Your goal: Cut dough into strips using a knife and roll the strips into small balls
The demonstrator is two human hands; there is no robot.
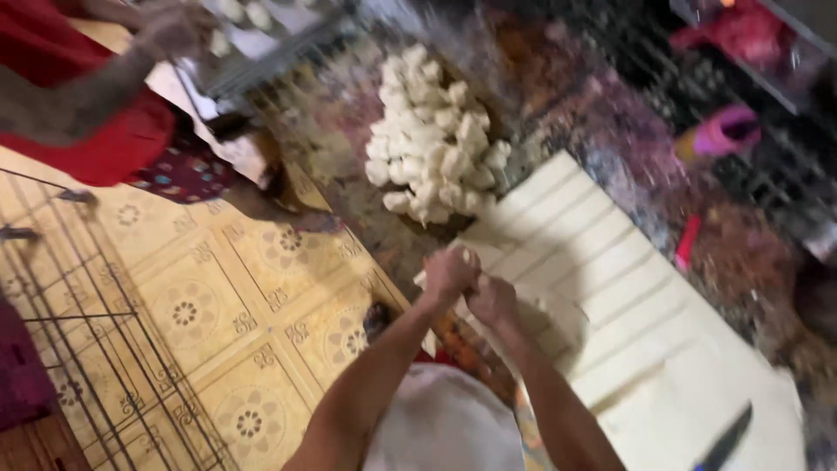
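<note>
My left hand [449, 275] and my right hand [493, 299] are pressed close together at the near corner of a pale wooden board [628, 323]. Both close on a small pale piece of dough [464, 256] that peeks out between the fingers. A heap of several white dough pieces [433, 139] lies just beyond the board's far end. The frame is blurred, so the exact grip is hard to read.
Another person in red [78, 105] sits at the upper left with a hand by a wire tray of dough pieces [248, 22]. A wire rack [78, 349] lies on the patterned floor at left. A dark knife [725, 440] rests on the board's near right; a pink object [728, 131] sits far right.
</note>
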